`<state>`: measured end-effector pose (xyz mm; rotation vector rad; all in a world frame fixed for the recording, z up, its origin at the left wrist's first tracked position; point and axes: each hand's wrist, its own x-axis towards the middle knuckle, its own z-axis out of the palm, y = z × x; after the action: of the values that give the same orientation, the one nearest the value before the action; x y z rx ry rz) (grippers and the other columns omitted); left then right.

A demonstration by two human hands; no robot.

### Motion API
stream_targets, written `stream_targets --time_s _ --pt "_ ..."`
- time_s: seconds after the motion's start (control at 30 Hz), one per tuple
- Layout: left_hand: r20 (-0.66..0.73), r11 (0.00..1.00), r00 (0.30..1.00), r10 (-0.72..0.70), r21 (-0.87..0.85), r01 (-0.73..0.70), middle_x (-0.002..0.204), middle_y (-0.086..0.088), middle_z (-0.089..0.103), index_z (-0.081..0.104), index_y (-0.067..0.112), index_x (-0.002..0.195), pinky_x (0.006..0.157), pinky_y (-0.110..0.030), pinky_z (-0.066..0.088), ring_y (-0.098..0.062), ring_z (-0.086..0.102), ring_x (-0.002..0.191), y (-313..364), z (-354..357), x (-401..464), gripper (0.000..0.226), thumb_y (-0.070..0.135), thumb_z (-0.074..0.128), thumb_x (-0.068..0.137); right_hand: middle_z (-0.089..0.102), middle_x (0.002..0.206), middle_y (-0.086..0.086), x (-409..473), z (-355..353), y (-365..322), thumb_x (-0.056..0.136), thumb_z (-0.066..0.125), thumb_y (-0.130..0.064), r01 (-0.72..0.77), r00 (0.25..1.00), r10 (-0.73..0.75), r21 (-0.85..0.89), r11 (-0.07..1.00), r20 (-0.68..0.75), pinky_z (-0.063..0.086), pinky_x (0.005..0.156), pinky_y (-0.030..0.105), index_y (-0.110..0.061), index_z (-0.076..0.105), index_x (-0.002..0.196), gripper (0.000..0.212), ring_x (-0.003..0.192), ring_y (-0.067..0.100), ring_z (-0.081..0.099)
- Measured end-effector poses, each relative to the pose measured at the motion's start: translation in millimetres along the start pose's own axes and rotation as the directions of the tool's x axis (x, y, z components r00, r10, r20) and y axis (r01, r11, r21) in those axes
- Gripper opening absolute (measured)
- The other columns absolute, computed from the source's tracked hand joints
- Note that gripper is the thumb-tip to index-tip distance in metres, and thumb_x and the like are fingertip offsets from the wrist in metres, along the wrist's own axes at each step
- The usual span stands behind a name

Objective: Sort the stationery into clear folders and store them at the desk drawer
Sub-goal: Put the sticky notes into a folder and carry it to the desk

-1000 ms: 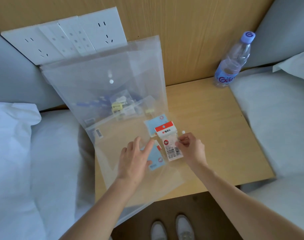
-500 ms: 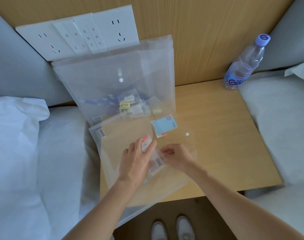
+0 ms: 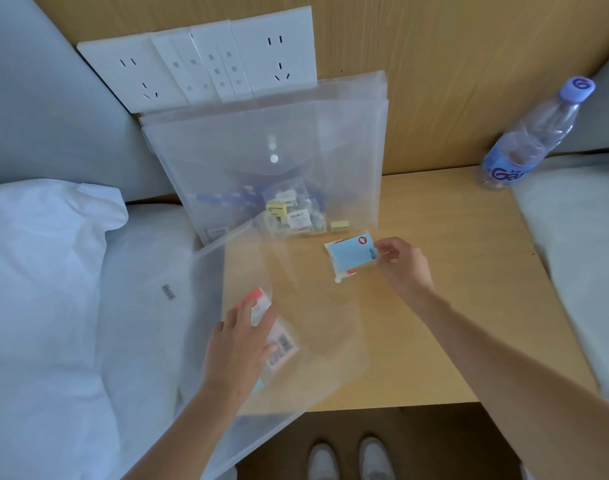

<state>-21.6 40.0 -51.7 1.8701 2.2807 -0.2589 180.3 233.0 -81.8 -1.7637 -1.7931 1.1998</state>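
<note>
A clear snap folder (image 3: pixel 316 341) lies flat on the wooden desk (image 3: pixel 469 306), overhanging its left and front edges. My left hand (image 3: pixel 240 344) presses flat on small packets with a red-and-white label (image 3: pixel 278 337) on or in this folder; which, I cannot tell. My right hand (image 3: pixel 400 265) pinches the right edge of a light-blue packet (image 3: pixel 351 258) near the folder's far right corner. Against the wall leans a second clear folder (image 3: pixel 261 168) holding several small stationery items (image 3: pixel 292 216), with more folders behind it.
A water bottle (image 3: pixel 531 140) with a blue label stands at the desk's back right. A socket panel (image 3: pixel 206 64) is on the wall behind the folders. White pillows (image 3: pixel 46 306) flank the desk left and right. My shoes (image 3: pixel 348 459) show below the front edge.
My left hand slid the red-and-white packets left and toward me on the folder. My right hand left them and reached back to the blue packet, which it now pinches.
</note>
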Motion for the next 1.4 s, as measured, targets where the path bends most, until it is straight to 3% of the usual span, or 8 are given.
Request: stream_targets --time_s 0.33,0.63,0.73,0.87,0.93,1.0,1.17,1.4 --pt "0.01 0.999 1.0 -0.019 -0.039 0.02 0.11 -0.016 0.065 0.044 0.025 0.114 0.051 -0.033 0.053 -0.029 0.067 0.077 -3 10 3 0.092 0.036 0.095 0.039 0.05 0.134 0.002 16 28 -18 0.084 0.056 -0.001 0.355 0.926 -0.277 -0.338 0.872 0.256 0.028 0.102 0.029 -0.017 0.056 0.124 0.043 0.128 0.019 0.041" --pt "0.103 0.998 0.993 -0.054 -0.007 0.055 0.117 -0.015 0.06 0.041 0.028 0.121 0.06 -0.032 0.054 -0.028 0.065 0.091 3 7 7 0.108 0.026 0.098 0.029 0.04 0.129 0.001 16 4 -7 0.081 0.07 -0.034 0.252 0.953 -0.088 -0.594 0.764 0.291 0.024 0.101 0.032 -0.019 0.046 0.126 0.054 0.126 0.02 0.035" --pt "0.089 0.997 0.994 -0.071 -0.003 0.071 0.13 -0.015 0.051 0.038 0.029 0.128 0.072 -0.032 0.053 -0.026 0.059 0.107 9 2 8 0.096 0.031 0.093 0.05 0.053 0.116 0.005 14 -8 3 0.077 0.074 -0.023 0.094 0.963 0.031 -0.437 0.894 0.269 0.039 0.082 0.033 -0.016 0.044 0.101 0.039 0.104 0.025 0.049" --pt "0.04 0.995 0.996 -0.082 -0.056 0.084 0.108 -0.017 0.064 0.042 0.025 0.111 0.053 -0.033 0.052 -0.03 0.066 0.079 12 0 15 0.103 0.025 0.098 0.025 0.058 0.091 0.006 9 -26 6 0.084 0.068 -0.008 -0.09 0.992 0.083 0.072 0.993 0.1 0.036 0.053 0.023 -0.012 0.045 0.093 0.026 0.072 0.018 0.055" --pt "0.038 0.995 0.997 -0.072 -0.07 0.075 0.131 -0.016 0.051 0.039 0.027 0.124 0.072 -0.035 0.053 -0.031 0.061 0.1 18 -16 16 0.087 0.031 0.091 0.055 0.06 0.085 0.007 6 -31 -3 0.086 0.064 -0.004 -0.126 0.991 0.103 0.343 0.931 0.084 0.039 0.055 0.022 -0.015 0.046 0.087 0.022 0.056 0.005 0.057" --pt "0.058 0.998 0.997 -0.054 -0.019 0.056 0.152 -0.009 0.02 0.023 0.031 0.142 0.099 -0.032 0.039 -0.026 0.039 0.129 24 -20 17 0.065 0.038 0.061 0.09 0.063 0.079 0.005 1 -30 -14 0.086 0.063 0.0 -0.148 0.986 0.092 0.484 0.863 0.139 0.042 0.059 0.022 -0.018 0.046 0.081 0.025 0.05 0.0 0.057" --pt "-0.047 0.998 0.999 -0.013 -0.064 0.01 0.153 0.0 0.011 0.016 0.033 0.144 0.102 -0.027 0.032 -0.019 0.032 0.131 36 -30 24 0.058 0.044 0.045 0.096 0.065 0.071 0.004 -18 -9 -26 0.08 0.069 0.001 -0.132 0.968 0.035 0.386 0.913 0.248 0.043 0.055 0.019 -0.015 0.051 0.077 0.025 0.051 0.003 0.059" --pt "-0.078 0.994 0.997 -0.004 -0.114 -0.004 0.152 -0.003 0.016 0.019 0.032 0.145 0.1 -0.029 0.032 -0.021 0.034 0.13 48 -31 28 0.06 0.038 0.05 0.095 0.063 0.073 -0.002 -35 26 0 0.079 0.068 -0.004 -0.226 0.972 0.209 0.173 0.959 0.112 0.044 0.058 0.025 -0.014 0.061 0.075 0.014 0.075 0.018 0.062"
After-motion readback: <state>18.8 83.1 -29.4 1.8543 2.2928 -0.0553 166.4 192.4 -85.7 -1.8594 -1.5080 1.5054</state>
